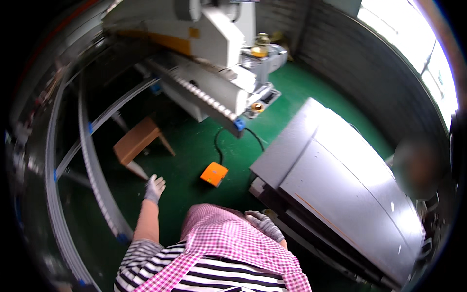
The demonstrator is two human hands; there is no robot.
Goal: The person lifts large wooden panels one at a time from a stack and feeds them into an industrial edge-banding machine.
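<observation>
My left hand (pixel 155 188), in a pale fingerless-looking glove, is held out to the left above the green floor. Its fingers are loosely apart with nothing in them. Just beyond it stands a small brown stool (pixel 137 141). My right hand (pixel 265 226), in a grey striped glove, lies against the front of my pink checked apron (pixel 221 232), near the grey machine cabinet. Its fingers seem stretched out and hold nothing visible, though the fingertips are hard to make out. An orange foot pedal (pixel 214 174) with a black cable lies on the floor ahead.
A large grey cabinet (pixel 340 175) fills the right side. Ahead stands a white machine (pixel 214 34) with a roller rail (pixel 204 96) reaching toward me. Metal roller rails (pixel 92 165) run along the left. A blurred person (pixel 417 165) is at the far right, near the windows.
</observation>
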